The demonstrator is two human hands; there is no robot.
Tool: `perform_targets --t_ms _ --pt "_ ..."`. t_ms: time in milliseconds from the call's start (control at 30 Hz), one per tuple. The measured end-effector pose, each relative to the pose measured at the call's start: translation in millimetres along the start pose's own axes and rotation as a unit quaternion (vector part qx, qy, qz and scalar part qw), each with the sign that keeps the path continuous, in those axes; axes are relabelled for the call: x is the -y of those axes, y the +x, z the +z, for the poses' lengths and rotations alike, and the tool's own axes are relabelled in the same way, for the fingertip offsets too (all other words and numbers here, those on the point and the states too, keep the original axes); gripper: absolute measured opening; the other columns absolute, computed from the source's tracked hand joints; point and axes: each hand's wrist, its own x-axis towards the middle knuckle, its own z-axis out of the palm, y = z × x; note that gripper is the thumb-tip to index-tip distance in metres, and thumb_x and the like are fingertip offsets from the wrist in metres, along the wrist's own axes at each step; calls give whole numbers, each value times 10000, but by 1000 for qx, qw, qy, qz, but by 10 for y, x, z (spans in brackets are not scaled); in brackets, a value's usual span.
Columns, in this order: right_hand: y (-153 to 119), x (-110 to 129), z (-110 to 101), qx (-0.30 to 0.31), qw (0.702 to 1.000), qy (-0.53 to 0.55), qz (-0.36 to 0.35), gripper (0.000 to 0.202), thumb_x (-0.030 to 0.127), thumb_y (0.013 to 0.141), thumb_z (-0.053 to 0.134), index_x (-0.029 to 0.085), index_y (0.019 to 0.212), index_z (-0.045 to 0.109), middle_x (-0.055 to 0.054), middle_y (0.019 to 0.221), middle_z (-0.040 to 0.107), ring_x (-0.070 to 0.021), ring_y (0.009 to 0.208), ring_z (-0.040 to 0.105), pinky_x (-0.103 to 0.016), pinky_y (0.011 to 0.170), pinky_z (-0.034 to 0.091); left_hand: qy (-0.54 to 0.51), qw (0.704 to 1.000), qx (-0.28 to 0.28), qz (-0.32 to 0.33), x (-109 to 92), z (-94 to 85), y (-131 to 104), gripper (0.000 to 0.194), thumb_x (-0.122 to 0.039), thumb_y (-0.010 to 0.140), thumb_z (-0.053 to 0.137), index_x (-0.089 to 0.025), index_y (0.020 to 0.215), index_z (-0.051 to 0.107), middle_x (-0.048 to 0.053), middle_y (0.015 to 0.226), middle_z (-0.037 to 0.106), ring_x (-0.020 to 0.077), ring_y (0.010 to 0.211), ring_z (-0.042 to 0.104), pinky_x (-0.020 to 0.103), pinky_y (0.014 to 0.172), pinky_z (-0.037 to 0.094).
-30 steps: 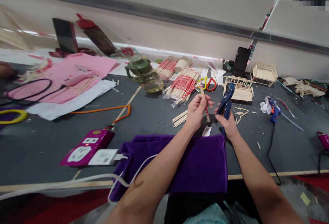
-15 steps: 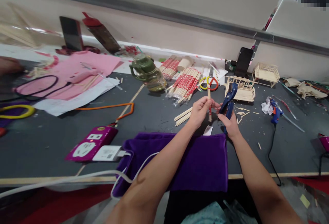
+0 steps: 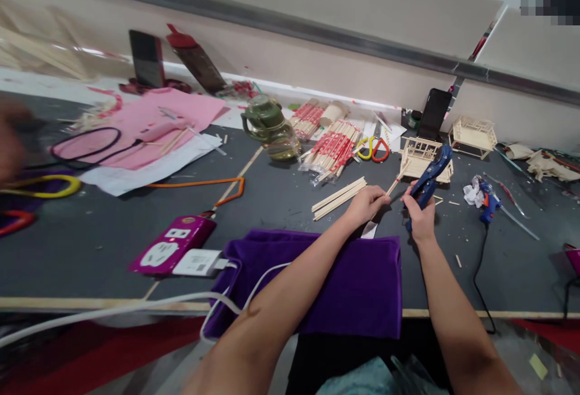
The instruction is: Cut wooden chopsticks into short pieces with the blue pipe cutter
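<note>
Pinched in my left hand (image 3: 370, 203) are thin wooden sticks (image 3: 397, 179) with a bit of red on them, tilted up to the right. My right hand (image 3: 420, 211) grips a dark blue hand tool (image 3: 429, 179), its head raised to the upper right. Several loose wooden sticks (image 3: 338, 199) lie left of my left hand. Behind the blue tool stands a small stick-built piece of furniture (image 3: 414, 154), with a second one (image 3: 473, 135) farther right. Below my hands a purple cloth (image 3: 357, 286) covers the table's front edge.
Wrapped stick bundles (image 3: 333, 147), scissors (image 3: 379, 150) and a green jug (image 3: 267, 126) stand or lie at the back. A blue glue gun (image 3: 489, 202) lies right. Left are a magenta power strip (image 3: 176, 244), pink paper (image 3: 181, 105) and another person's blurred hand (image 3: 11, 141).
The sticks in my left hand have gone from upright to slanting right. My right hand and the blue tool have moved right, away from my left hand. The other person's hand reaches farther in.
</note>
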Motion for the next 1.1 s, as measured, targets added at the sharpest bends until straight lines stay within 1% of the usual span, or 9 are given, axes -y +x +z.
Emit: perform_targets --t_ms 133,233,433,567,767,833,933,1033,1100 --pt "60 14 -9 -60 998 22 6 340 343 710 748 232 970 559 53 772 605 -111 613 548 -279 659 482 -59 996 47 -39 -59 38 -58 406 -528 905 557 -172 747 670 27 691 644 160 670 596 268 659 465" --pt "100 35 -23 -100 995 29 2 342 367 712 753 227 949 552 29 822 673 -107 606 562 -277 650 493 -116 985 103 -79 -160 36 -95 474 -614 907 525 -173 759 620 -25 583 530 118 524 489 228 526 392" --pt "149 89 -54 -102 993 61 5 378 394 697 791 224 925 541 47 697 690 -124 532 587 -302 611 528 -83 983 151 -58 -269 -28 -104 503 -634 899 529 -158 804 661 -20 603 526 120 559 453 226 528 342" --pt "162 148 -64 -167 984 58 -29 406 344 658 835 226 905 535 90 577 630 -131 493 592 -297 599 529 -59 986 151 -47 -370 -184 -85 434 -564 921 537 -167 839 691 -14 618 548 130 571 467 233 541 350" --pt "150 277 -59 -224 969 82 -67 458 363 644 855 231 931 523 72 670 682 -128 515 625 -293 602 558 -32 986 160 -30 -424 -607 -58 317 -489 860 640 -195 776 722 25 711 663 172 668 571 268 648 445" --pt "180 288 -113 -249 962 78 -82 446 387 664 847 232 932 526 68 699 687 -123 522 628 -279 576 556 -31 990 132 -46 -352 -776 -73 298 -468 821 694 -188 722 715 32 683 650 173 654 569 269 629 437" --pt "260 264 -246 -279 952 82 -98 375 406 725 808 228 901 529 63 741 683 -102 523 608 -255 531 545 -94 991 -18 -95 -241 -1003 -103 267 -437 799 725 -187 714 682 -6 544 484 133 517 449 264 527 371" --pt "318 214 -325 -258 955 130 -64 374 391 702 829 216 858 537 66 737 678 -75 505 573 -250 547 565 -213 957 -170 -97 -220 -1103 -99 310 -434 865 625 -206 666 559 -46 512 297 91 439 257 238 450 259" --pt "312 187 -302 -225 960 166 -18 406 359 639 865 206 851 555 62 718 686 -67 499 561 -241 549 567 -254 940 -217 -74 -246 -1074 -69 327 -440 871 593 -209 656 508 -43 535 312 87 442 242 230 436 225"
